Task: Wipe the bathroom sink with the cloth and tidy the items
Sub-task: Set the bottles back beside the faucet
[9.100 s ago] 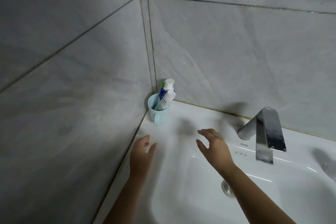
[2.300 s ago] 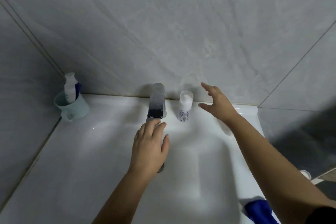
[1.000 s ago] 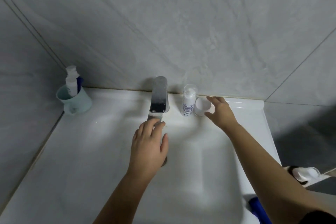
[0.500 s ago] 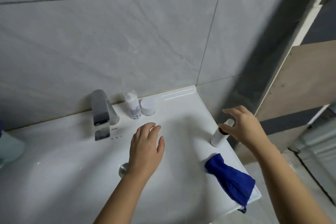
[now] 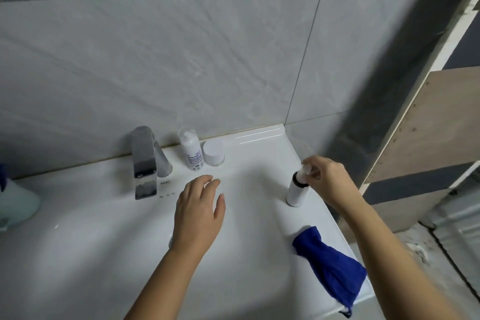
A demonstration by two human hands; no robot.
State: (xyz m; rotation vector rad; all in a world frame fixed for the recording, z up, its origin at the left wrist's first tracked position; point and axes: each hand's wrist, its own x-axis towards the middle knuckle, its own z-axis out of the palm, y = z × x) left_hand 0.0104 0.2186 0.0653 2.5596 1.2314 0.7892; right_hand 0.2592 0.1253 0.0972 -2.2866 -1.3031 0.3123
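Observation:
My right hand (image 5: 328, 180) pinches the top of a small white bottle (image 5: 296, 191) with a dark neck, which stands upright on the right rim of the white sink (image 5: 249, 143). My left hand (image 5: 198, 212) hovers flat over the basin with straight fingers, holding nothing. A crumpled blue cloth (image 5: 330, 266) lies on the sink's front right corner, partly over the edge. Behind the basin a white pump bottle (image 5: 191, 149) and a white jar (image 5: 213, 152) stand side by side against the wall.
A chrome tap (image 5: 145, 161) rises at the back of the sink, left of the pump bottle. A pale green cup (image 5: 15, 204) sits at the far left edge of view. Grey tiles form the wall; a wooden panel (image 5: 428, 122) stands to the right.
My right hand left the white jar by the pump bottle, crossed to the right rim and took hold of the small bottle's top. My view swung right. My left hand stayed over the basin.

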